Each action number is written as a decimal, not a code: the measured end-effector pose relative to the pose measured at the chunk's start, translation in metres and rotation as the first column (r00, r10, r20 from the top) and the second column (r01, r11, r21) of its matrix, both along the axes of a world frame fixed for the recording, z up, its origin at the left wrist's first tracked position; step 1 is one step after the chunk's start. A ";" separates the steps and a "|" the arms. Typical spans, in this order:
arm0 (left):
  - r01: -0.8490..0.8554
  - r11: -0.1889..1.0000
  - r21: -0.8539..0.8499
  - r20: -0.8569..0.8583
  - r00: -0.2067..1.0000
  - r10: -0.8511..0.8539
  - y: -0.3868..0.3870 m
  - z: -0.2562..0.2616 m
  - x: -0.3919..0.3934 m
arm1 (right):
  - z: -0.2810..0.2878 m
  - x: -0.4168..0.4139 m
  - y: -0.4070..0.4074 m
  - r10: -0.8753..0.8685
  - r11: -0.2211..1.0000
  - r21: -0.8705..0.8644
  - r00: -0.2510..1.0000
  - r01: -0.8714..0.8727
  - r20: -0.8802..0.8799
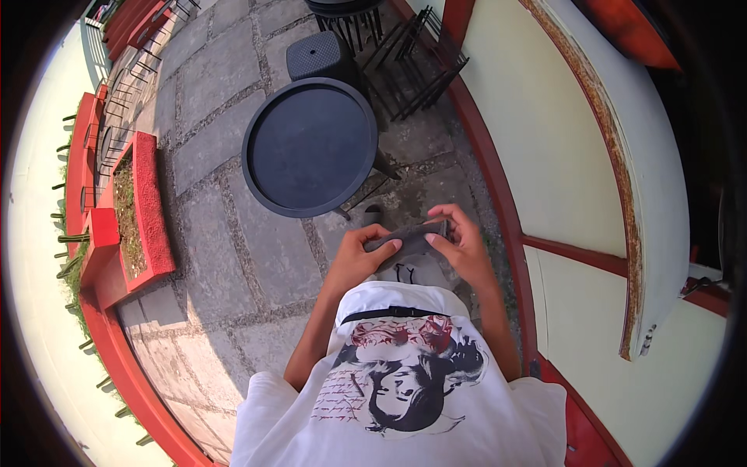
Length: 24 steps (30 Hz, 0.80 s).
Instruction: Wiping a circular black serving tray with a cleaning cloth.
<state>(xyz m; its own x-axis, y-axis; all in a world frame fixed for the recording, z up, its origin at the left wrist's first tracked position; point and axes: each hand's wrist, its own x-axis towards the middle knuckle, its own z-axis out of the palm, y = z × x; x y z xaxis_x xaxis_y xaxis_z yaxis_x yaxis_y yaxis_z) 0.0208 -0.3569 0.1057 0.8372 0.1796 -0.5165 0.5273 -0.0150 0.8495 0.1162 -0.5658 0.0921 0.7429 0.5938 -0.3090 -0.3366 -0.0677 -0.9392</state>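
Observation:
A dark grey folded cloth (411, 240) is stretched between my two hands, in front of my waist. My left hand (373, 251) grips its left end, thumb on top and fingers curled beneath. At the other end my right hand (458, 236) pinches the cloth with the thumb, while its index finger is raised off the far edge. Just beyond my hands stands a round black table (312, 146) with a raised rim. Its top shows a bare dark surface, and two of its legs are visible.
A black woven-pattern stool (315, 55) stands behind the table. Folded black metal frames (417, 70) lean near the wall (543, 128) on my right. To the left is a red planter (153, 204) with soil. Stone paving slabs (216, 251) cover the ground.

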 end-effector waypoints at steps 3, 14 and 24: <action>0.026 0.991 -0.128 0.270 0.963 0.009 0.011 -0.016 -0.008 | 0.003 0.007 -0.005 0.033 0.987 0.160 0.994 -0.016 -0.103; 0.116 0.975 -0.191 0.233 0.970 -0.069 0.019 -0.008 -0.013 | 0.011 0.008 -0.012 -0.008 0.998 0.058 1.000 0.009 -0.011; 0.291 0.951 -0.104 0.081 0.955 -0.284 0.002 0.014 0.007 | 0.030 0.007 -0.014 -0.098 0.995 -0.005 0.994 0.098 0.042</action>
